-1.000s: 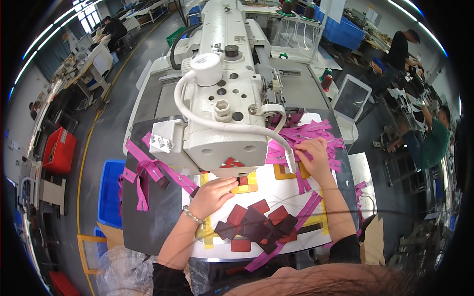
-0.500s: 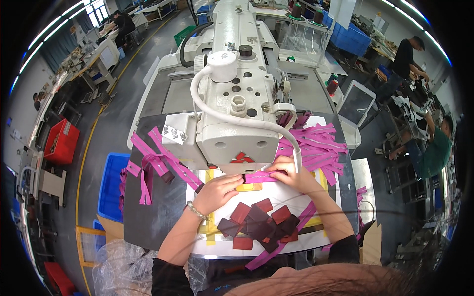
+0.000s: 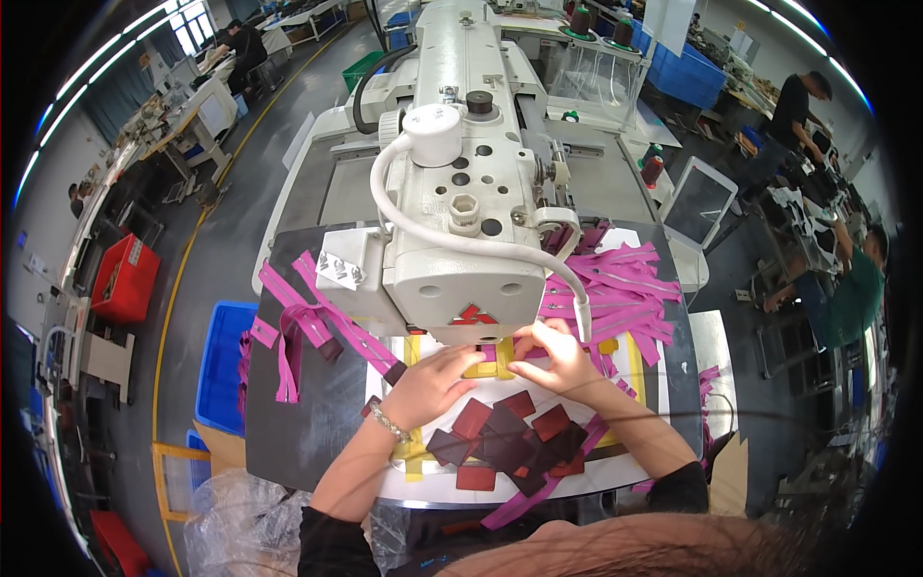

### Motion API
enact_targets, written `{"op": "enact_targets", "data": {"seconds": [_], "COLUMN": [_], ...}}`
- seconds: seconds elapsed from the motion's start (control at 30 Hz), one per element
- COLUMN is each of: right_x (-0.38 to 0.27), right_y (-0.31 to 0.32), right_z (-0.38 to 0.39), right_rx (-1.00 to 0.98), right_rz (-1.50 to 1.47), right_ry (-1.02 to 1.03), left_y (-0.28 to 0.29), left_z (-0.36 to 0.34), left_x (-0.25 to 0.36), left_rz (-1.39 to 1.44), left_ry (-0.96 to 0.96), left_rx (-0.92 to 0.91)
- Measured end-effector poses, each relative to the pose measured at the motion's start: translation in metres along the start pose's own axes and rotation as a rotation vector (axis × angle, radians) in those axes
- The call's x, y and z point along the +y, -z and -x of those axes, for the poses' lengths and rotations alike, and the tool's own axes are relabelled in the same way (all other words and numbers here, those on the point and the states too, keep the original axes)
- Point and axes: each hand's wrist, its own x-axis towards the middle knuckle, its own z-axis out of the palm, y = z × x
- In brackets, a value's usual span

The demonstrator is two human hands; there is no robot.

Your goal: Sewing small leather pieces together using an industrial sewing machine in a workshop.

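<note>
Under the head of a white sewing machine, both hands work at a small yellow frame on a white sheet. A short part of a magenta zipper shows in the frame. My left hand lies beside it, fingers stretched out and fingertips on its left side, thumb apart. My right hand has its thumb and forefinger bent at an upright yellow strip on the frame's right. Whatever lies under the fingertips is hidden. Dark red and brown rectangular patches lie in a loose heap nearer me.
Magenta zippers pile up at the right, and several more lie at the left on the dark tabletop. A white hose loops before the machine. A blue bin stands left, a screen right.
The stretch of zipper my right hand held is now mostly out of sight. The yellow strip now stands between my hands, with my right thumb and forefinger at it. My left hand has shifted slightly right.
</note>
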Motion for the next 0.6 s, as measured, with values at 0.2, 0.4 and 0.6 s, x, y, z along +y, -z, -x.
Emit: {"op": "enact_targets", "data": {"seconds": [0.2,0.4,0.6], "right_x": [0.021,0.030,0.035], "right_y": [0.013,0.013,0.011], "right_z": [0.016,0.019,0.022], "right_rx": [-0.075,-0.139,-0.139], "right_rz": [0.290,0.281,0.272], "right_ry": [0.165,0.101,0.082], "left_y": [-0.006,-0.006,-0.008], "left_z": [0.001,0.001,0.001], "left_x": [0.015,0.015,0.014], "left_rz": [-0.233,-0.244,-0.234], "left_ry": [-0.041,-0.037,-0.013], "left_rx": [-0.091,-0.102,-0.136]}}
